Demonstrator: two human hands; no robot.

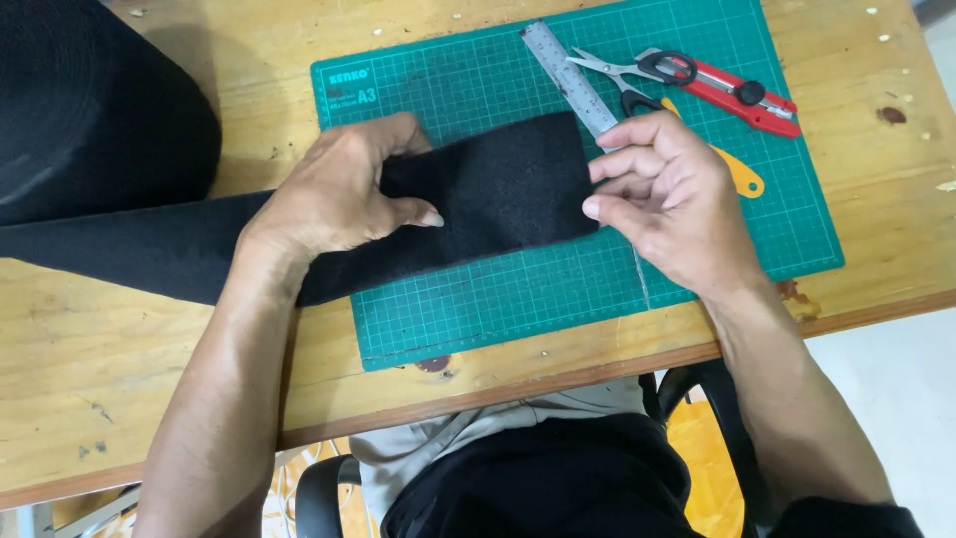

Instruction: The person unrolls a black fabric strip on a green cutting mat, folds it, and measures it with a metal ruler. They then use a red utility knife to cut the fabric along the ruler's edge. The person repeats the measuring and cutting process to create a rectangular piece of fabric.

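Black felt-like fabric strip point(498, 189) lies across the green cutting mat point(597, 289) in front of me, running off to my left over the wooden table point(119, 349) toward a big roll of the same black material point(90, 110) at the far left corner. My left hand point(339, 194) rests on the strip, fingers spread and thumb pressed down on the cloth, pinning it flat rather than gripping it. My right hand point(667, 194) sits at the strip's free end, fingers loosely curled and slightly apart, fingertips touching the cut edge; it holds nothing that I can make out. As I judge it, the work is at an early stage: the strip has been drawn out from the roll and laid flat on the mat's grid, and its end looks squarely trimmed, but the piece is uncut from the roll, and no tool is in either hand. A steel ruler point(568, 80) lies diagonally on the mat just beyond the fabric's end, its lower tip hidden behind my right fingers. Beside it are small scissors point(622, 72) with black handles and a red utility knife point(732, 92), and something yellow point(737, 174) pokes out from under my right hand. Nothing lies on the strip itself besides my hands; the ruler and tools sit close to its end, within easy reach of my right hand. Below the table edge I see my lap and a black chair.
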